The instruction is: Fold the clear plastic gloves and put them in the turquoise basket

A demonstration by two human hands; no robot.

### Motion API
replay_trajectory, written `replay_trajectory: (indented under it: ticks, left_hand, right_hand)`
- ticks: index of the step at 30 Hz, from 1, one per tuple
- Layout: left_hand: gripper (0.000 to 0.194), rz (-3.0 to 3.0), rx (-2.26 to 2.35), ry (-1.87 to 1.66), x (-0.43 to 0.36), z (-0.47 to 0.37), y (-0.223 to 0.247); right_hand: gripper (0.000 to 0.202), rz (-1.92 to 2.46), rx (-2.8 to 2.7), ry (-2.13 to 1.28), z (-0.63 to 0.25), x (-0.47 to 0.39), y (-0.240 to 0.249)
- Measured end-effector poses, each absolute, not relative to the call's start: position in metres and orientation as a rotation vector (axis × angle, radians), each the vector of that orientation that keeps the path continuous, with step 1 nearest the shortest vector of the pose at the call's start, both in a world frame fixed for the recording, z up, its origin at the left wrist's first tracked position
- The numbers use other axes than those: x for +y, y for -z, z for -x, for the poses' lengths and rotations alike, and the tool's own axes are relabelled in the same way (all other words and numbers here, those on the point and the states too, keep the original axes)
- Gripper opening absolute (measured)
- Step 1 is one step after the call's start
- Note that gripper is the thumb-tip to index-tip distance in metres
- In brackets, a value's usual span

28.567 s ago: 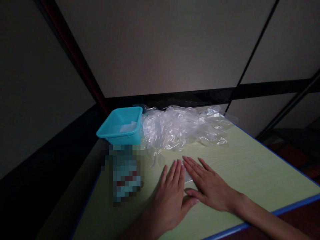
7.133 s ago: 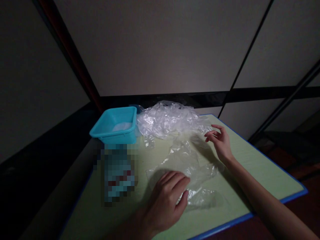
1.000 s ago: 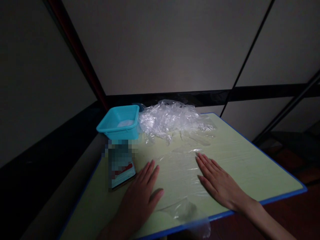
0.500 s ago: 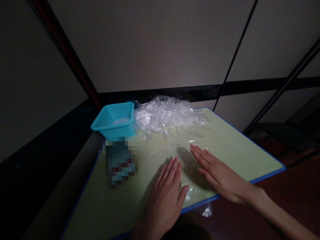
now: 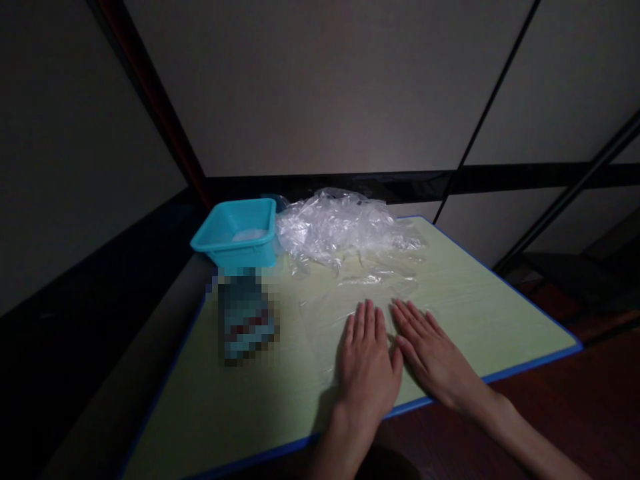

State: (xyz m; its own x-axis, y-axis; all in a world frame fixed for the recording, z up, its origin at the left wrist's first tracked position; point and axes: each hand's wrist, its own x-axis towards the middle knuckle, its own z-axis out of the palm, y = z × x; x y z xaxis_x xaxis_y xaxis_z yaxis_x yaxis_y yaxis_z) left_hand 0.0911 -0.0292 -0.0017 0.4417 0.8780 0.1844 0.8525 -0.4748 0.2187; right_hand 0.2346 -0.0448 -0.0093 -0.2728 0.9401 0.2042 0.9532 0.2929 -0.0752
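A clear plastic bag (image 5: pixel 323 327) lies spread on the pale yellow-green tabletop (image 5: pixel 240 407), near its front edge. My left hand (image 5: pixel 367 363) rests flat on it, fingers stretched forward. Close on the right, my right hand (image 5: pixel 430 353) also lies flat, its fingers angled to the far left and its thumb near the left thumb. Neither hand grips anything. Both hands cover part of the thin plastic, so its right outline is hard to make out. Beyond the fingertips sits a heap of crumpled clear plastic bags (image 5: pixel 340 223).
A turquoise plastic basin (image 5: pixel 235 253) with something whitish inside stands at the far left corner. In front of it is a blurred-out, pixelated object (image 5: pixel 247 317). Blue edging (image 5: pixel 530 363) borders the table. Pale panels (image 5: pixel 325 87) rise behind it.
My left hand has moved right and forward, and my right hand has come down flat beside it. The plastic hanging over the front edge no longer shows there. The view has shifted slightly.
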Motion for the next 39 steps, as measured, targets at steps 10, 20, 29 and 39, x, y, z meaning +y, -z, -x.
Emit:
replay_trajectory:
  ticks: [10,20,29,39]
  left_hand:
    - [0.057,-2.606,1.545,-0.429,-0.034,-0.069,0.001]
    - [0.061,-2.582,1.365,-0.467,-0.033,0.021,0.003]
    - [0.049,-2.339,1.057,-0.691,-0.047,0.038,-0.004]
    - [0.025,-2.262,1.039,-0.641,-0.044,0.032,-0.014]
  right_hand:
    - [0.051,1.825,-2.344,0.207,-0.237,-0.048,0.012]
    - [0.051,1.808,-2.296,0.147,-0.239,-0.049,0.014]
    - [0.037,1.467,-2.028,-0.264,-0.242,-0.061,-0.004]
    - [0.038,1.171,-2.356,-0.581,-0.186,-0.06,-0.023]
